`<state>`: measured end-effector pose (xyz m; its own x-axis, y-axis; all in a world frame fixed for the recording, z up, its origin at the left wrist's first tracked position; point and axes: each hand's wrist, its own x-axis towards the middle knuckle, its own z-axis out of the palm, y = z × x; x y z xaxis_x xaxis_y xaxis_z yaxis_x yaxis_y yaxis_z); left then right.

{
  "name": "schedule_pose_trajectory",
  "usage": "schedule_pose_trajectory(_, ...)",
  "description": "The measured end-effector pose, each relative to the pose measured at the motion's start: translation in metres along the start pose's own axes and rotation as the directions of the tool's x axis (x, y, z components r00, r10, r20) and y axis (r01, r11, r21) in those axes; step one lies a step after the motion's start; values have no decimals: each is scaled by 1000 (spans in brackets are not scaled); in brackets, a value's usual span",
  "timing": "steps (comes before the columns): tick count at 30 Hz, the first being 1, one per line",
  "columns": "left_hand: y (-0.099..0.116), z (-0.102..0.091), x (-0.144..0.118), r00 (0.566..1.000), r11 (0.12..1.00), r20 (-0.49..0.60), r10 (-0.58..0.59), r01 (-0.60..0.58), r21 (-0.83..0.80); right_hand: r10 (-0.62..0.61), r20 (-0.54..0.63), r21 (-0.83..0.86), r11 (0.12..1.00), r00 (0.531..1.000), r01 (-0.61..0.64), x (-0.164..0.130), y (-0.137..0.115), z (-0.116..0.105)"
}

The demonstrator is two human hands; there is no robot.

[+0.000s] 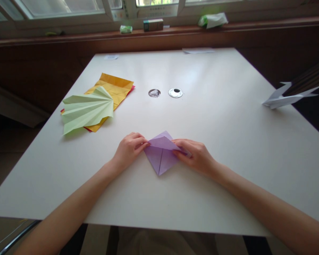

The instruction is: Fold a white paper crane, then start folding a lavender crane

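Observation:
A purple origami paper point(161, 156) lies near the front middle of the white table, folded into a diamond with a seam down its lower half. Its upper part is turned over as a flap. My left hand point(130, 148) pinches the left corner between thumb and fingers. On the opposite side, my right hand point(195, 154) grips the right corner, thumb below and fingers above. Part of that corner is hidden by the right fingers.
Pleated light green paper point(89, 109) overlaps yellow paper point(117, 88) at the left, with red edges showing beneath. A folded white paper figure point(284, 99) stands near the right edge. Two round table holes point(154, 93) are beyond my hands. Small packs point(153, 24) line the window ledge.

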<state>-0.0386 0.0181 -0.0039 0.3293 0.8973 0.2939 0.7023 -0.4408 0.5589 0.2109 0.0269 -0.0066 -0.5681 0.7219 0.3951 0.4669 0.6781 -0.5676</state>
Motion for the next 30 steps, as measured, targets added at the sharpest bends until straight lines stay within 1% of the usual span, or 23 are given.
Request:
schedule_pose_trajectory(3, -2, -2, 1, 999, 999, -33, -11, 12, 41, 24, -76, -40, 999, 997, -27, 1, 2, 0)
schedule_pose_trajectory(5, -2, -2, 1, 999, 998, -41, -6, 8, 55, 26, -103, -86, 996, 994, -34, 1, 4, 0)
schedule_pose_trajectory(7, -3, -2, 1, 999, 998, -43, -3, 5, 66, 33, -97, -106, 993, 995, -43, 2, 6, 0)
schedule_pose_trajectory(10, -4, 0, 1, 999, 995, -53, 8, -2, 99, 91, -63, -63, 993, 994, -95, 3, 8, 0)
schedule_pose_trajectory(12, -4, 1, 0, 996, 984, -74, 41, -27, 175, 146, -49, -12, 989, 988, -147, 3, 8, -1)
schedule_pose_trajectory(13, -2, 1, -1, 992, 973, -104, 66, -41, 229, 172, -44, 11, 985, 984, -172, 4, 8, -2)
schedule_pose_trajectory(15, 3, 1, -3, 969, 941, -201, 146, -73, 331, 213, -36, 41, 976, 976, -212, 4, 7, -3)
schedule_pose_trajectory(16, 8, 1, -5, 946, 927, -256, 198, -96, 363, 227, -32, 49, 973, 973, -226, 5, 7, -3)
schedule_pose_trajectory(17, 13, 1, -7, 919, 915, -292, 266, -146, 375, 238, -27, 53, 970, 971, -236, 5, 7, -3)
schedule_pose_trajectory(18, 18, 0, -9, 891, 902, -295, 344, -227, 366, 246, -22, 53, 968, 969, -244, 6, 6, -4)
schedule_pose_trajectory(19, 23, 1, -11, 867, 883, -263, 424, -331, 332, 252, -17, 54, 967, 968, -250, 6, 6, -4)
schedule_pose_trajectory(20, 27, 1, -13, 848, 856, -197, 492, -429, 288, 256, -14, 53, 965, 967, -255, 6, 6, -4)
schedule_pose_trajectory(21, 30, 3, -14, 834, 827, -119, 539, -497, 263, 257, -11, 50, 965, 966, -256, 6, 6, -3)
schedule_pose_trajectory(22, 32, 5, -15, 830, 813, -49, 556, -531, 238, 253, -9, 46, 967, 968, -252, 6, 6, -3)
schedule_pose_trajectory(23, 33, 8, -15, 837, 816, 10, 547, -536, 218, 243, -10, 37, 970, 970, -242, 6, 6, -3)
schedule_pose_trajectory(25, 32, 15, -13, 879, 858, 98, 467, -477, 188, 194, -38, 6, 981, 980, -194, 6, 5, -3)
schedule_pose_trajectory(27, 29, 22, -10, 909, 891, 134, 395, -414, 187, 104, -107, -45, 993, 989, -109, 5, 5, -3)
schedule_pose_trajectory(30, 24, 28, -6, 924, 910, 167, 343, -371, 186, -57, -194, -157, 987, 979, 26, 4, 3, -2)
